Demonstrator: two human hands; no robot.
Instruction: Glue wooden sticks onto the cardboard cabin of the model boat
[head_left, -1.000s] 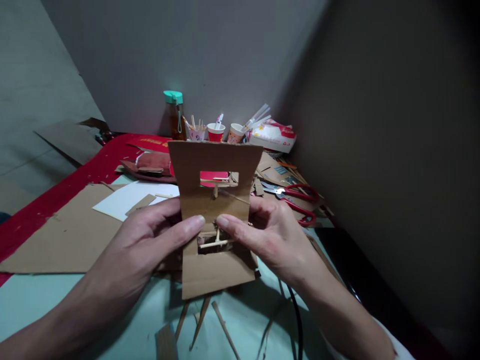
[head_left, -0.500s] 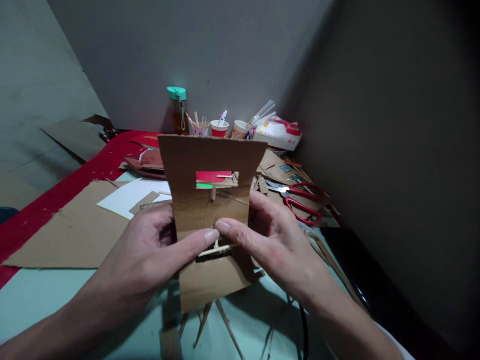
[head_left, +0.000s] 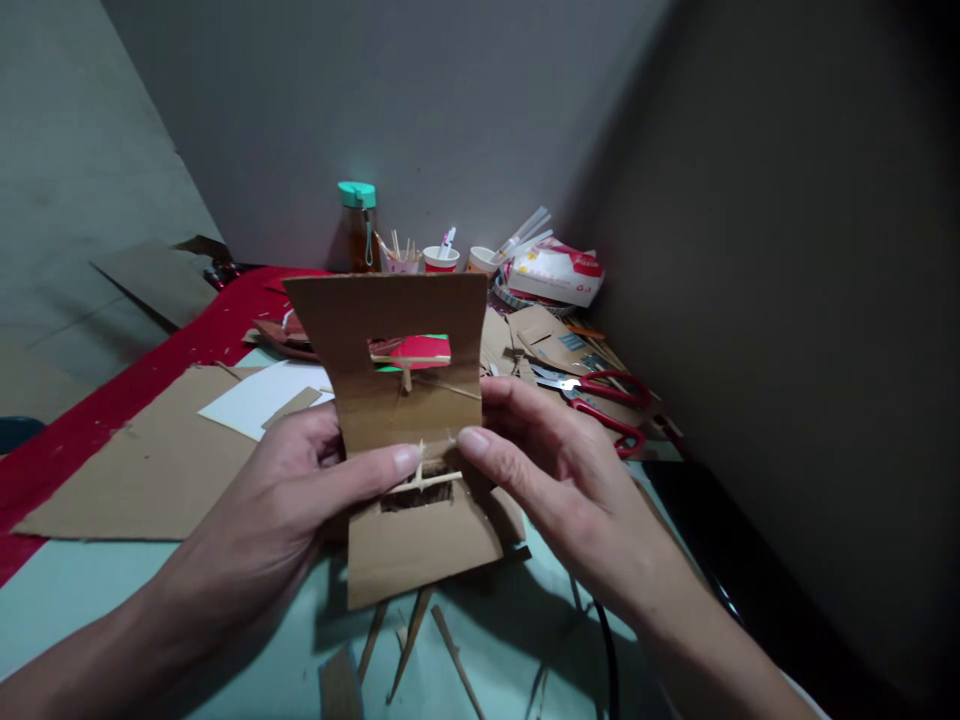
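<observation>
While both hands grip it from the sides, the brown cardboard panel with two rectangular window cut-outs [head_left: 397,420] stands upright above the pale green tabletop [head_left: 90,590], near the middle of the view; the left hand [head_left: 277,510] clasps its left edge, thumb lying across the front just above the lower window; the right hand [head_left: 555,480] closes on the right edge, thumb tip pressed to the front beside that same opening; a thin pale wooden stick [head_left: 420,482] crosses the lower window, and another crosses the upper one; slim wooden sticks [head_left: 409,630] slant down below the panel toward the table. Behind lie a flat sheet of brown cardboard [head_left: 150,460] with a white paper sheet [head_left: 255,395] on it, red-handled scissors [head_left: 600,400] to the right, a teal-capped bottle [head_left: 358,225], and small paper cups [head_left: 439,258] by the wall; a red cloth [head_left: 112,390] runs along the left.
</observation>
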